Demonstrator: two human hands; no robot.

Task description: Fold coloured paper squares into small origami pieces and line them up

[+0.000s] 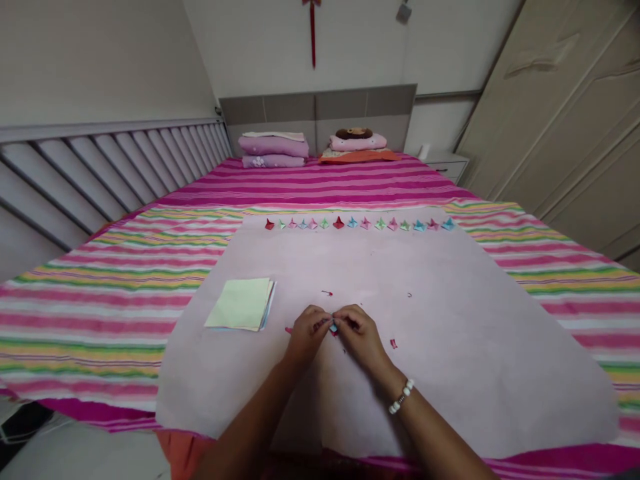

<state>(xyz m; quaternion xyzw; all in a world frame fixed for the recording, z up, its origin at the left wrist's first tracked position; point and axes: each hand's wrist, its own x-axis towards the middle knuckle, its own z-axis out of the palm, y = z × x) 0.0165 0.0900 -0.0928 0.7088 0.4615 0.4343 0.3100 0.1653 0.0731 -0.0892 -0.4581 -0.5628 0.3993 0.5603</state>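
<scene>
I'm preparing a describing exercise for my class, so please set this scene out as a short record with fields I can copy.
Left hand: pinching a small blue piece
Right hand: pinching the same piece, partly hidden between the hands
Wrist: beaded bracelet on the right
Paper stack: square sheets, pale yellow-green on top, beyond and left of the left hand
Far row: folded pieces in red, green, pink and blue
Surface: pale sheet over striped bedding

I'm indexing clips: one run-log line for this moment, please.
left hand: pinching small blue piece | right hand: same piece | left of hands: paper stack | near pale sheet's far edge: row of folded pieces
</scene>
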